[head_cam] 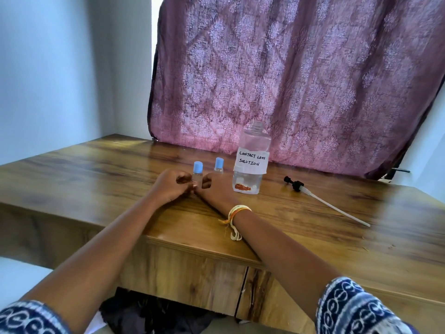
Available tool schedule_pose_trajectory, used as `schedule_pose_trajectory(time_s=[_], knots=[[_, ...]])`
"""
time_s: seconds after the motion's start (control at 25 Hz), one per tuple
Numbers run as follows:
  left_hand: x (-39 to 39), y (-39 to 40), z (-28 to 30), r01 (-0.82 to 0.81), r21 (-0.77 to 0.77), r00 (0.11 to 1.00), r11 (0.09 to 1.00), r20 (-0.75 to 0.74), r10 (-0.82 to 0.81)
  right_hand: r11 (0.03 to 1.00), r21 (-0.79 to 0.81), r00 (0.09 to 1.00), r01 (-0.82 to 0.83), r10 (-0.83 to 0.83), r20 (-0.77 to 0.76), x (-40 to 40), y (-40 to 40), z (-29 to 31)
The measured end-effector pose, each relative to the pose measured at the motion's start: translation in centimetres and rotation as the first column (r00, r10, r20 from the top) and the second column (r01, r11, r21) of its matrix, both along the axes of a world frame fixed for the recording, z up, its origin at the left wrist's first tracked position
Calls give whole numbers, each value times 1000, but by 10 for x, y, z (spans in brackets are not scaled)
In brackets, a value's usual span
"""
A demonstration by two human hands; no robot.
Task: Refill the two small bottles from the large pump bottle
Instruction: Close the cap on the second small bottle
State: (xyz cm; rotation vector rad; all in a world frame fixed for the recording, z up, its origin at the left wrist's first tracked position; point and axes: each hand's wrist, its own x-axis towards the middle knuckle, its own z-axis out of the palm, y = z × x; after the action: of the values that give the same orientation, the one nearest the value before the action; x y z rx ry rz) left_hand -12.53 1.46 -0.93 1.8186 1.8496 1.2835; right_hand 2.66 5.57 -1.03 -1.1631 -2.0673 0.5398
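A small clear bottle with a blue cap (198, 173) stands upright on the wooden table (301, 227). My left hand (169, 186) and my right hand (216, 190) close around its lower part from either side, fingertips against it. The second small blue-capped bottle (219, 165) stands just behind my right hand, untouched. To the right stands the large clear bottle (251, 162) with a handwritten label "CONTACT LENS SOLUTION". Its neck is open and a little liquid sits at its bottom. Its black pump head with a long white tube (313, 195) lies flat on the table further right.
A purple patterned curtain (301, 75) hangs directly behind the table's back edge. A pale wall (60, 68) is on the left. The table's front edge (204, 249) runs under my forearms, with dark cloth (154, 312) below it.
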Motion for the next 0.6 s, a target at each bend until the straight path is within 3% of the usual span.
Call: schedule_pose_trajectory(time_s=[0.12, 0.28, 0.48, 0.6], knots=[[-6, 2, -5, -14, -20, 994, 1000, 107, 16, 1000, 0, 1000, 12, -12, 14, -13, 6, -3], [-1, -1, -3, -76, -34, 997, 997, -36, 75, 997, -67, 999, -23, 21, -39, -7, 10, -6], [40, -30, -2, -359, -1, 933, 933, 0, 359, 989, -116, 993, -98, 89, -79, 24, -9, -4], [78, -46, -3, -252, 49, 967, 966, -25, 254, 989, -100, 992, -109, 102, -75, 52, -14, -6]])
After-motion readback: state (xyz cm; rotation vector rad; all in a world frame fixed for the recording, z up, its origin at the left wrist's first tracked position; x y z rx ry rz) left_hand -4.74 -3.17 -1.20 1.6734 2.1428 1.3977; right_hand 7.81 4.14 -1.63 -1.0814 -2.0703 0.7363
